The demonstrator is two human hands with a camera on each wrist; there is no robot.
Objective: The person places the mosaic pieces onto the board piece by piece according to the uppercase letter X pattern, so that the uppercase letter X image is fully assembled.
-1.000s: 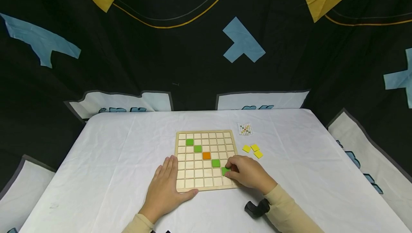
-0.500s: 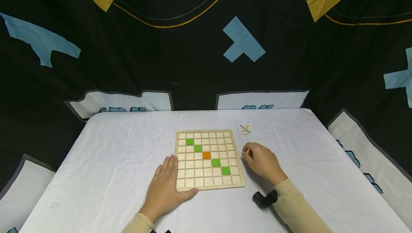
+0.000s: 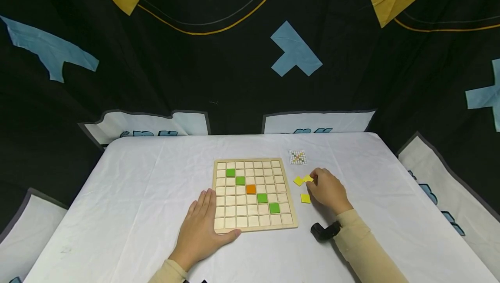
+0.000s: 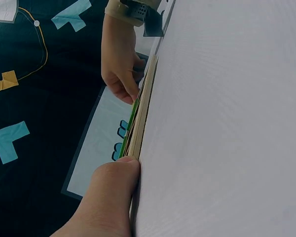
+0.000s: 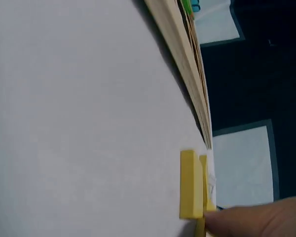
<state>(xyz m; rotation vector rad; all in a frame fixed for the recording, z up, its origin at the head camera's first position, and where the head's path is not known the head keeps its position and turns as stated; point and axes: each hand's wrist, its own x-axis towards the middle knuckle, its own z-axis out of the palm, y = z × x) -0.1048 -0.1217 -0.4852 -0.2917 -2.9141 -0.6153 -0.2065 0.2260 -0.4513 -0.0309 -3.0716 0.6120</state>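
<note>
My left hand (image 3: 199, 222) lies flat along the left edge of a wooden grid board (image 3: 230, 222), its thumb at the near edge. Four green tiles and one orange tile (image 3: 251, 189) form a diagonal on the board; a green tile (image 3: 274, 208) lies lowest. Beyond the board's right side, my right hand (image 3: 330, 191) has curled fingers around the edge of a yellow tile (image 3: 307, 178). Another yellow tile (image 3: 298, 181) is just left of it, and a third yellow tile (image 3: 305, 198) lies nearer me. In the right wrist view, the thumb (image 5: 256, 217) meets yellow tiles.
A small printed card (image 3: 297, 157) with a coloured grid pattern lies behind the yellow tiles. White cloth (image 3: 129, 187) covers the table. A black device (image 3: 325, 231) is strapped to the right wrist. Dark curtain (image 3: 234, 79) hangs behind the table.
My right hand has left the lowest green tile and moved right to the yellow tiles. One yellow tile now lies nearer me, apart from the other two. The left hand has stayed put.
</note>
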